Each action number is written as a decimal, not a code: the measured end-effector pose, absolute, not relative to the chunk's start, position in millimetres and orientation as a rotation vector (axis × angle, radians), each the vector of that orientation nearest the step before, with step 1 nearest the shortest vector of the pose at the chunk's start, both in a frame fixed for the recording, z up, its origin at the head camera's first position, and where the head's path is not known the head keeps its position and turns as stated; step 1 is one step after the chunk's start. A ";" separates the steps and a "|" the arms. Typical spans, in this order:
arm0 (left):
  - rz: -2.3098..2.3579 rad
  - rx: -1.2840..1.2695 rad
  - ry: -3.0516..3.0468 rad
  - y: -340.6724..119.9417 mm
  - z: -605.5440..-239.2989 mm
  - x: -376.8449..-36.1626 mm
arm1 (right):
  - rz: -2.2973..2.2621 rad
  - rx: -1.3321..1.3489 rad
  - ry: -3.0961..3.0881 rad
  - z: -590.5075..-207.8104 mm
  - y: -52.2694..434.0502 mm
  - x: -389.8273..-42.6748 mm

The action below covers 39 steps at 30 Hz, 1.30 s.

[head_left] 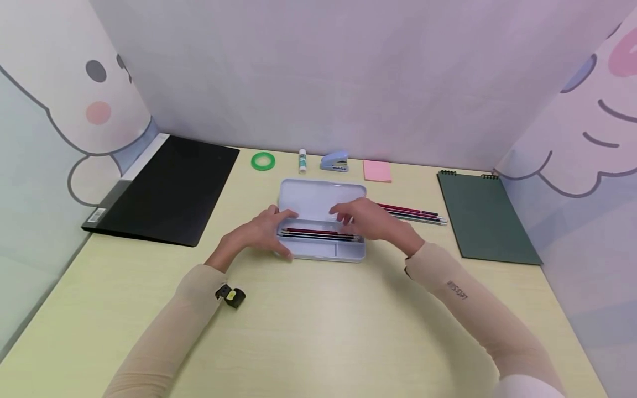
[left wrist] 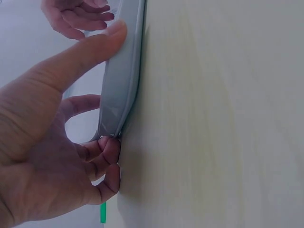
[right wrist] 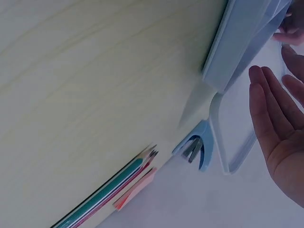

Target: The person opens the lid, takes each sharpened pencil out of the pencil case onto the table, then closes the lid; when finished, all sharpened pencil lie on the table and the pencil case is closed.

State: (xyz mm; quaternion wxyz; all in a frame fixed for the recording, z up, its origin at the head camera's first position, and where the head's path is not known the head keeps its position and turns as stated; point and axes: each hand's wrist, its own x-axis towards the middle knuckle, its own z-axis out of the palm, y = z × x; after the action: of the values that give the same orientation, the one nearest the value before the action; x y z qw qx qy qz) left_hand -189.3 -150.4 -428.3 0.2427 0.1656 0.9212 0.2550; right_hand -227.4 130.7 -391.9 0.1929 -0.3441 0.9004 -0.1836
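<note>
A pale blue pencil case (head_left: 322, 199) lies with its lid laid back. Several pencils (head_left: 318, 235) rest in its long compartment, dark red and dark ones among them. My left hand (head_left: 261, 229) grips the left end of the case, thumb at the front wall. In the left wrist view, the other fingers of the left hand (left wrist: 47, 142) curl against the case's corner (left wrist: 118, 90). Over the case's right part hovers my right hand (head_left: 368, 218). In the right wrist view, the right hand's fingers (right wrist: 270, 102) are fairly straight, with nothing seen between them.
More pencils (head_left: 413, 213) lie right of the case. Behind it are green tape (head_left: 262, 161), a glue stick (head_left: 302, 161), a blue stapler (head_left: 335, 161) and pink sticky notes (head_left: 377, 171). A black flat board (head_left: 174, 188) lies left, a dark green spiral notebook (head_left: 487, 218) right.
</note>
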 end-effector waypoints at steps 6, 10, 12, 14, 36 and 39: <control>0.703 0.448 2.516 -149.5 -428.6 -189.7 | -0.380 -1.067 2.536 -401.0 109.5 -223.1; 0.705 0.460 2.517 -149.4 -427.2 -189.5 | -0.283 -1.142 2.565 -404.6 102.8 -222.1; 0.703 0.459 2.517 -149.5 -426.0 -189.3 | -0.246 -1.154 2.575 -404.8 99.9 -222.2; 0.703 0.458 2.517 -149.7 -425.2 -189.0 | -0.224 -1.154 2.577 -403.8 96.8 -222.2; 0.700 0.469 2.512 -150.6 -426.5 -191.4 | -0.154 -1.212 2.527 -403.3 85.1 -222.5; 0.697 0.467 2.513 -150.9 -427.2 -191.6 | -0.172 -1.202 2.503 -403.3 85.2 -223.0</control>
State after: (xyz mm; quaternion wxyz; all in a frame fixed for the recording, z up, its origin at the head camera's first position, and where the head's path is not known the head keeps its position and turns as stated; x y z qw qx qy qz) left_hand -191.6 -150.9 -427.2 0.2435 0.1708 0.9200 0.2551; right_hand -223.0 85.2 -403.3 0.1787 -0.4252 0.8852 -0.0608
